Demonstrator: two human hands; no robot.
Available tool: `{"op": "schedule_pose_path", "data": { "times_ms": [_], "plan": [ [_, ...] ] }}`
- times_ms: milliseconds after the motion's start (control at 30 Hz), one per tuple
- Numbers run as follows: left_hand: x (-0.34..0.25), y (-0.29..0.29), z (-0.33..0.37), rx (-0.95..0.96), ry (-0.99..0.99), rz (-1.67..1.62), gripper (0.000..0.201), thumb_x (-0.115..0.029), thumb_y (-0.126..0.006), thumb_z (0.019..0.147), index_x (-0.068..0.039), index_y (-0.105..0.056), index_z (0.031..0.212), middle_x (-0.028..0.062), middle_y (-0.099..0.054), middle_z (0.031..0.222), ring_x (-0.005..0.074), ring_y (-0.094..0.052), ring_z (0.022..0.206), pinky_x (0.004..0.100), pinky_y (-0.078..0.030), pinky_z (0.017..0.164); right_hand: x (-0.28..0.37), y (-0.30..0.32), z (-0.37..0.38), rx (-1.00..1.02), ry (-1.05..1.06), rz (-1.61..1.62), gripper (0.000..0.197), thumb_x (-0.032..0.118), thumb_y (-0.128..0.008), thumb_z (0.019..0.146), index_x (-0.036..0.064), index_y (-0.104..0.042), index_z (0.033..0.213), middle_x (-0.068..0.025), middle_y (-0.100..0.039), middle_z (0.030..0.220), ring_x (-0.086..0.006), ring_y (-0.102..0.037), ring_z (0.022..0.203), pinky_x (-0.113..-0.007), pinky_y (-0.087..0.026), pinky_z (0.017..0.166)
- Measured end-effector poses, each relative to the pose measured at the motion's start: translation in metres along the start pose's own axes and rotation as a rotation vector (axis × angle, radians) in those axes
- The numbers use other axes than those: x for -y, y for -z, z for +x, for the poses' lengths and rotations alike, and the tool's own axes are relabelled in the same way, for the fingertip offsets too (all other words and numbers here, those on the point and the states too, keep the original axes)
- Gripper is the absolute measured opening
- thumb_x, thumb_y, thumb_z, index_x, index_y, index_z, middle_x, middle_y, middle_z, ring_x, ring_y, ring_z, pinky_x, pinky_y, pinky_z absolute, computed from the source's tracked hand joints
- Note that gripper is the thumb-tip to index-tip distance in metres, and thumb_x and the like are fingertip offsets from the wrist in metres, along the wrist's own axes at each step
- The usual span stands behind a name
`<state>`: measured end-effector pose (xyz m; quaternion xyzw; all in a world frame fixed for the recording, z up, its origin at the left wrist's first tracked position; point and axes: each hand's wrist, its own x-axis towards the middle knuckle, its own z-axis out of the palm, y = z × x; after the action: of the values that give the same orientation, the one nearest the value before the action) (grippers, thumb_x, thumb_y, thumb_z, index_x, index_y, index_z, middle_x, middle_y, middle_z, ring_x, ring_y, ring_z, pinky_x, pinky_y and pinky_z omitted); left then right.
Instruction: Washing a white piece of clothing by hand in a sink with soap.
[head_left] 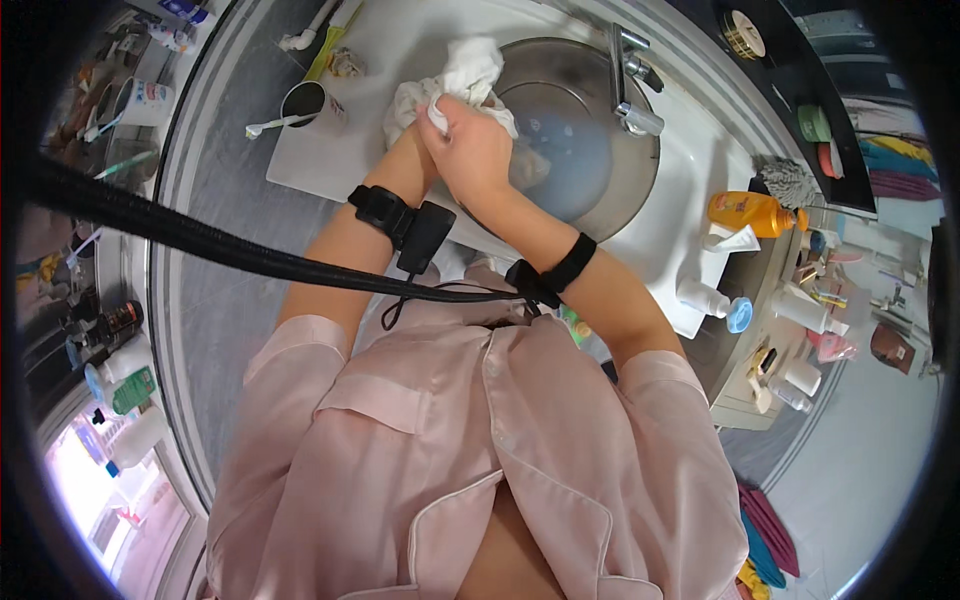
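Grasping one white cloth bundle [470, 66]: right hand [474, 150] | left hand [419, 143] mostly hidden, grip unclear | one basin [634, 158], one faucet [620, 78]

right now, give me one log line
right hand: closed on white cloth; left hand: mostly hidden; round basin: holds cloudy water

The right hand [474, 145] covers most of the left hand [424, 143].
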<state>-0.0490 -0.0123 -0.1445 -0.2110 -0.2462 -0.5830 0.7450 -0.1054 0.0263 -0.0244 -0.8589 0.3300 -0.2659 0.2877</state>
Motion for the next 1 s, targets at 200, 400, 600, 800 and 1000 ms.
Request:
{"op": "schedule_pose_path", "data": {
  "times_ms": [200,400,600,800,1000],
  "plan": [
    [0.008,-0.063,0.046,-0.624,0.256,0.149,0.028,-0.025,-0.034,0.093,-0.005,-0.050,0.105,0.0114,-0.058,0.099,0.0237,-0.059,0.089,0.0397,-0.051,0.075,-0.050,0.022,0.070,-0.216,-0.237,-0.034,0.030,0.037,-0.057,0.076,0.0078,-0.062,0.075,-0.0185,-0.060,0.067,-0.0375,-0.058,0.067,-0.043,-0.046,0.062],
    [-0.013,-0.052,0.028,-1.141,0.245,0.325,0.028,-0.022,-0.032,0.094,-0.004,-0.049,0.107,0.0109,-0.059,0.098,0.0231,-0.062,0.083,0.0378,-0.052,0.072,-0.019,0.017,0.041,-0.181,-0.166,-0.037,0.031,0.037,-0.058,0.077,0.0059,-0.064,0.077,-0.0171,-0.061,0.068,-0.0357,-0.059,0.068,-0.040,-0.046,0.065],
    [-0.006,-0.049,0.009,-1.172,0.223,0.442,0.030,-0.023,-0.031,0.094,-0.003,-0.049,0.107,0.0113,-0.059,0.098,0.0230,-0.061,0.084,0.0373,-0.052,0.071,0.006,0.016,0.015,-0.100,0.040,-0.046,0.030,0.034,-0.059,0.077,0.0084,-0.056,0.061,-0.0172,-0.053,0.054,-0.0369,-0.055,0.057,-0.044,-0.043,0.054],
    [0.013,-0.086,0.034,-1.312,0.141,0.519,0.032,-0.026,-0.030,0.094,-0.003,-0.048,0.108,0.0121,-0.058,0.098,0.0221,-0.060,0.087,0.0362,-0.051,0.070,-0.046,0.023,0.057,-0.229,-0.277,-0.045,0.030,0.035,-0.055,0.079,0.0073,-0.061,0.067,-0.0181,-0.058,0.061,-0.0383,-0.056,0.060,-0.042,-0.044,0.056],
    [-0.019,-0.035,0.007,-0.834,0.197,0.321,0.030,-0.028,-0.037,0.091,-0.003,-0.050,0.101,0.0088,-0.059,0.086,0.0191,-0.061,0.071,0.0366,-0.050,0.058,0.022,0.013,-0.006,-0.046,-0.010,0.010,0.028,0.031,-0.061,0.076,0.0076,-0.056,0.062,-0.0156,-0.053,0.056,-0.0373,-0.054,0.055,-0.044,-0.043,0.051]
  ]
}}
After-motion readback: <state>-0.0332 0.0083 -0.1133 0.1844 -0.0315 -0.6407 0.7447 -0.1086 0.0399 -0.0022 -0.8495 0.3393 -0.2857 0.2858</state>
